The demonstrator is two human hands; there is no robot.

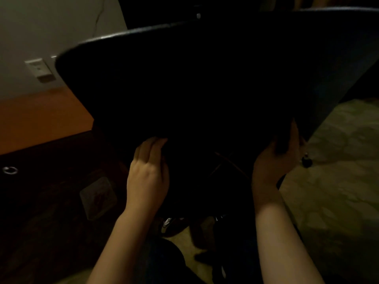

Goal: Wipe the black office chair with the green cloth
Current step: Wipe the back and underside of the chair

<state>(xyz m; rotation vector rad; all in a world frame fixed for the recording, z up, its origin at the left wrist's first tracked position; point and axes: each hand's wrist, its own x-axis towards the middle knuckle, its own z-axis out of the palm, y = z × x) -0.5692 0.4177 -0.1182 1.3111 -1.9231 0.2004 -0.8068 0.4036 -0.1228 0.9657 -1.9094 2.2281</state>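
Note:
The black office chair (205,74) fills the upper middle of the head view, its broad backrest tilted toward me in very dim light. My left hand (147,173) lies against the lower part of the backrest with its fingers stretched upward, and the fingertips disappear at the dark edge. My right hand (275,158) grips the lower right edge of the backrest, thumb on one side and fingers on the other. No green cloth is visible in the darkness. The chair's base and a caster (306,160) show below the backrest.
A wall socket (40,69) sits on the pale wall at the left above an orange-brown surface (41,117). Dark furniture with a round metal ring (9,170) stands at the left. Patterned carpet (338,191) covers the floor on the right.

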